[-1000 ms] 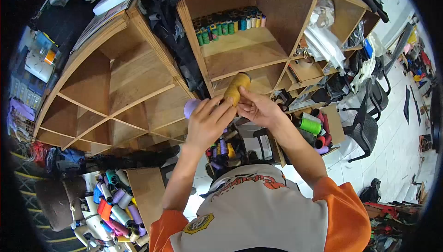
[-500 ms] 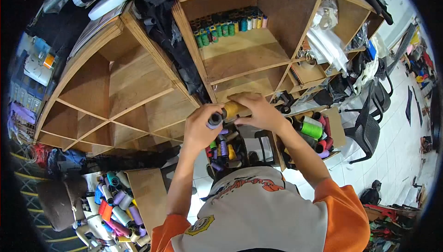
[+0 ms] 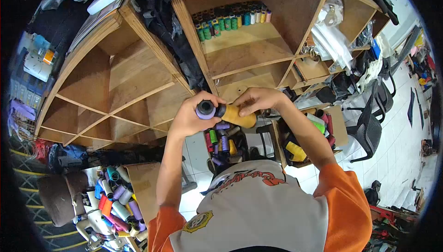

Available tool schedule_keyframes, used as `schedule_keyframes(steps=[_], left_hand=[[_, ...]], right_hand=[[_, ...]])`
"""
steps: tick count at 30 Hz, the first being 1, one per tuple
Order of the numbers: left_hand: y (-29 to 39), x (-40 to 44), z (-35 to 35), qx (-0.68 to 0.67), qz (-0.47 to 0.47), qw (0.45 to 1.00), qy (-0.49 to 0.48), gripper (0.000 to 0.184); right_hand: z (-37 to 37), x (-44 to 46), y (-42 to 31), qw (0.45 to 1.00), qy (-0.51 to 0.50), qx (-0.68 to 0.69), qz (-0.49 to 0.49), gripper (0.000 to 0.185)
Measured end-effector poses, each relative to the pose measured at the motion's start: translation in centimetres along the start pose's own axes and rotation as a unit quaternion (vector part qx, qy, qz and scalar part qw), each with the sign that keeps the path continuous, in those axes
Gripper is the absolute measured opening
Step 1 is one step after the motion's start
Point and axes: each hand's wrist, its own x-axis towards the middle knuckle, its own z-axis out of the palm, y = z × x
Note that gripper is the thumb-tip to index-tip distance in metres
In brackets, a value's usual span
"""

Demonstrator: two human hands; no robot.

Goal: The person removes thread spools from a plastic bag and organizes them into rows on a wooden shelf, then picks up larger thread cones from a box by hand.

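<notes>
My left hand (image 3: 187, 118) is wrapped round a purple thread spool (image 3: 205, 110) whose dark end faces up. Right beside it, a mustard-yellow spool (image 3: 240, 116) lies tilted, its dark end close to the purple one. The fingers of my right hand (image 3: 258, 102) are closed on the yellow spool from above. Below the hands, a box holds mixed spools, among them a purple one (image 3: 224, 143) and a green one (image 3: 213, 136).
Rows of small spools (image 3: 230, 22) stand in a wooden shelf (image 3: 244, 51). Another shelf unit (image 3: 110, 113) is at the left. Boxes of spools sit lower left (image 3: 143, 183) and right (image 3: 339, 125). Black chairs (image 3: 367, 130) stand at the right.
The yellow spool has tipped from upright to slanting down to the right, and my right hand now grips its upper side. My left hand has turned, bringing the purple spool's end up.
</notes>
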Motion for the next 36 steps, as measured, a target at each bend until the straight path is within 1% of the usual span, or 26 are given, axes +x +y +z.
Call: schedule_keyframes(steps=[3, 4, 6, 7, 10, 13, 16, 19, 22, 25, 27, 28, 29, 31, 34, 36], left_hand=[[-0.5, 0.0, -0.5, -0.015, 0.01, 1.0, -0.013, 0.037], [-1.0, -0.1, -0.7, -0.018, 0.025, 0.999, -0.012, 0.038], [-1.2, -0.4, -0.8, -0.068, 0.013, 0.998, -0.008, 0.036], [-1.2, -0.6, -0.8, -0.092, 0.007, 0.996, -0.005, 0.035], [-2.0, -0.8, -1.3, -0.095, 0.011, 0.995, 0.006, 0.036], [-2.1, -1.1, -1.4, -0.1, 0.009, 0.995, 0.009, 0.036], [-1.8, -1.2, -1.3, -0.084, 0.021, 0.996, 0.005, 0.035], [-1.6, -1.3, -1.1, -0.084, 0.025, 0.996, 0.006, 0.035], [-1.3, -1.4, -0.9, -0.078, 0.042, 0.996, 0.006, 0.035], [-0.3, -1.6, -1.1, -0.057, 0.057, 0.997, 0.006, 0.035], [-0.2, -1.6, -1.1, -0.046, 0.069, 0.997, 0.011, 0.036], [-0.3, -1.7, -1.2, -0.041, 0.076, 0.996, 0.016, 0.036], [-0.3, -1.8, -1.3, -0.036, 0.082, 0.996, 0.02, 0.037], [-0.3, -2.0, -1.3, -0.08, 0.083, 0.993, 0.03, 0.038], [-0.6, -2.3, -1.0, -0.13, 0.082, 0.987, 0.049, 0.04], [-1.1, -2.4, -1.0, -0.143, 0.081, 0.984, 0.067, 0.042]], right_hand=[[0.5, 0.6, 2.8, 0.992, -0.022, 0.119, -0.037, 0.048], [0.7, 0.7, 3.7, 0.983, -0.024, 0.177, -0.03, 0.047], [1.2, 0.7, 4.9, 0.957, -0.028, 0.29, -0.018, 0.046], [1.3, 0.7, 5.1, 0.946, -0.02, 0.323, -0.019, 0.045], [1.8, 0.6, 4.9, 0.909, 0.0, 0.415, -0.03, 0.047], [1.8, 0.8, 4.2, 0.856, -0.061, 0.513, -0.007, 0.052], [2.3, 0.5, 4.2, 0.916, 0.048, 0.398, -0.005, 0.054], [2.2, 0.7, 3.9, 0.965, 0.033, 0.258, 0.016, 0.048], [2.6, 1.3, 4.4, 0.943, 0.045, 0.329, -0.005, 0.04], [3.6, 1.4, 3.2, 0.925, 0.052, 0.376, -0.012, 0.026], [3.6, 1.8, 3.7, 0.926, 0.034, 0.373, -0.043, 0.024], [3.6, 1.9, 3.9, 0.926, 0.025, 0.372, -0.06, 0.022], [3.7, 2.0, 3.9, 0.922, 0.019, 0.383, -0.056, 0.022], [4.1, 1.9, 3.4, 0.914, 0.008, 0.404, -0.047, 0.021], [5.9, 1.7, 2.2, 0.877, 0.053, 0.476, -0.025, 0.022], [6.4, 2.5, 3.3, 0.906, 0.019, 0.418, -0.056, 0.028]])
